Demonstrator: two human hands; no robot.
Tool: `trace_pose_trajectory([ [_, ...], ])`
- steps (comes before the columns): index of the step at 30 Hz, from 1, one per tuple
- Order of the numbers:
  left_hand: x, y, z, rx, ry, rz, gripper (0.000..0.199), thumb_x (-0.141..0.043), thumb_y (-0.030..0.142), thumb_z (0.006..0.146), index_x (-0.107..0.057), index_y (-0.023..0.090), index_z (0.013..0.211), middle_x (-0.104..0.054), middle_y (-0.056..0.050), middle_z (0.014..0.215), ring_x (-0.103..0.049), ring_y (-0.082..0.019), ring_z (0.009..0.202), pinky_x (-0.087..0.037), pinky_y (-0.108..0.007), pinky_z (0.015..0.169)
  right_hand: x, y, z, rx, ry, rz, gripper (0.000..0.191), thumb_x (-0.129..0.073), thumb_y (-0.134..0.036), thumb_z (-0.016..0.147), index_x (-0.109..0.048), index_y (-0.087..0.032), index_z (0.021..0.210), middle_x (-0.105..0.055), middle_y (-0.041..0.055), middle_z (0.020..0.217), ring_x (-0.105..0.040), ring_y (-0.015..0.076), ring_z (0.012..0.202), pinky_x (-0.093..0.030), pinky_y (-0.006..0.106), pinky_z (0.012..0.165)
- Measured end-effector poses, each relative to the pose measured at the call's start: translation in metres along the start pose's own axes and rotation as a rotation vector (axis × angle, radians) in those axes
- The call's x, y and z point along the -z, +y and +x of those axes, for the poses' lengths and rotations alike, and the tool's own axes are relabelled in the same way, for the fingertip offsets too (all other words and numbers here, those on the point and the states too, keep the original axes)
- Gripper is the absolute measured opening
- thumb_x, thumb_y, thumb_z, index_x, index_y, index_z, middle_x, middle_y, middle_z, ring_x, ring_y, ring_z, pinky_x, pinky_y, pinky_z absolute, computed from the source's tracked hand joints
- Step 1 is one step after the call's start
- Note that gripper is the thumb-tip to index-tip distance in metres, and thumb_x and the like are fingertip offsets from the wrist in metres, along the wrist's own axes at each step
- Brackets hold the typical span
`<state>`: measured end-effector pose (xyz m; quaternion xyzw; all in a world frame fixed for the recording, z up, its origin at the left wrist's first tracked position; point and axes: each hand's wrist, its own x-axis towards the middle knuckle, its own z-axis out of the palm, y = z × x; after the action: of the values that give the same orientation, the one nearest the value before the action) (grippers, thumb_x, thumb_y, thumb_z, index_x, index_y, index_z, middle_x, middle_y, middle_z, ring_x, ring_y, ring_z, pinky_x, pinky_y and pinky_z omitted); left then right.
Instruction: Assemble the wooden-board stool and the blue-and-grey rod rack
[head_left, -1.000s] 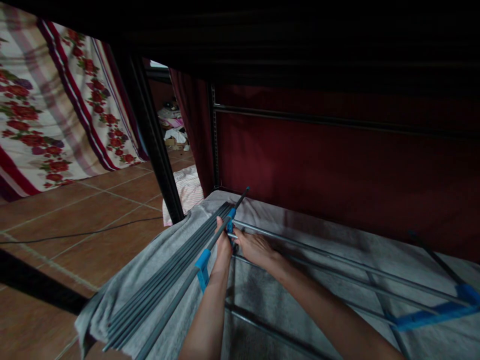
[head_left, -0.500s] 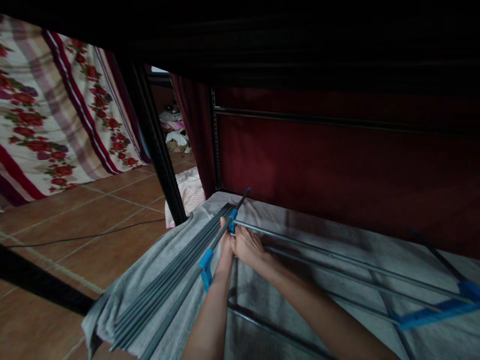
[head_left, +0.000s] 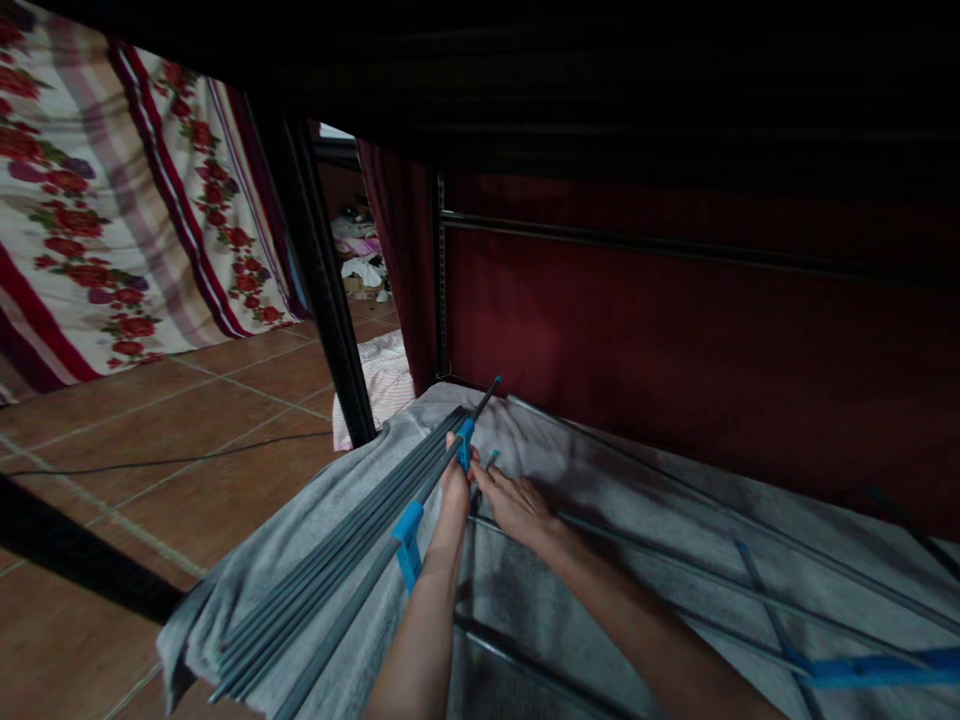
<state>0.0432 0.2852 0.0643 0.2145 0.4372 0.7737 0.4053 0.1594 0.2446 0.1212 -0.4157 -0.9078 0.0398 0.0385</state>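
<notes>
Blue connector — within left hand, right hand close by

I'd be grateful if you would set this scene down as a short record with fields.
left hand: closed around the pole by the upper blue connector
right hand: fingers beside that connector; grip unclear
lower blue connector: on the same pole
loose grey tubes: bundled, left of the pole
surface: grey blanket
behind: dark red cloth
far left: floral cloth, above tiled floor
</notes>
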Motion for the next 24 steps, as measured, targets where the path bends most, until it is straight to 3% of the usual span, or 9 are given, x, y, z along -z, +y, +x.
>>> trace_pose_trajectory([
  [4, -0.003, 0.004, -0.004, 0.026, -0.011, 0.032, 0.050, -0.051, 0.062, 0.081, -0.053, 0.018, 0.058, -0.049, 0.001, 0.053, -0.044, -0.011, 0.047, -0.038, -0.025, 0.049, 0.002, 0.003, 0.001, -0.030, 0.010, 0.078, 0.046, -0.026, -0.028, 0.100, -0.031, -0.025, 0.146, -0.062, 0.0097, 0.126, -0.066, 0.0229, 0.099, -0.050, 0.034, 0.080],
  [9, -0.001, 0.003, -0.007, -0.021, -0.027, 0.001, 0.035, -0.057, 0.047, 0.081, -0.055, 0.018, 0.060, -0.052, 0.000, 0.057, -0.047, -0.012, 0.051, -0.040, -0.026, 0.054, 0.007, 0.002, 0.004, -0.109, 0.045, 0.143, 0.034, -0.032, -0.037, 0.100, -0.051, -0.021, 0.123, -0.064, 0.0095, 0.121, -0.064, 0.0208, 0.105, -0.048, 0.031, 0.083],
  [16, 0.000, 0.006, -0.012, 0.011, -0.033, 0.073, 0.035, -0.061, 0.045, 0.080, -0.055, 0.018, 0.059, -0.051, 0.001, 0.057, -0.044, -0.013, 0.052, -0.041, -0.027, 0.056, -0.007, 0.003, 0.003, -0.086, 0.049, 0.199, 0.030, -0.031, -0.025, 0.099, -0.051, -0.016, 0.119, -0.064, 0.0111, 0.117, -0.062, 0.0201, 0.106, -0.047, 0.029, 0.085],
  [24, 0.000, 0.004, -0.013, -0.001, -0.048, 0.088, 0.038, -0.061, 0.048, 0.079, -0.054, 0.018, 0.057, -0.050, 0.001, 0.056, -0.041, -0.012, 0.051, -0.038, -0.026, 0.051, 0.000, 0.008, 0.004, -0.059, 0.045, 0.295, 0.026, -0.036, -0.024, 0.099, -0.052, -0.018, 0.118, -0.064, 0.0110, 0.119, -0.060, 0.0185, 0.111, -0.045, 0.028, 0.088],
])
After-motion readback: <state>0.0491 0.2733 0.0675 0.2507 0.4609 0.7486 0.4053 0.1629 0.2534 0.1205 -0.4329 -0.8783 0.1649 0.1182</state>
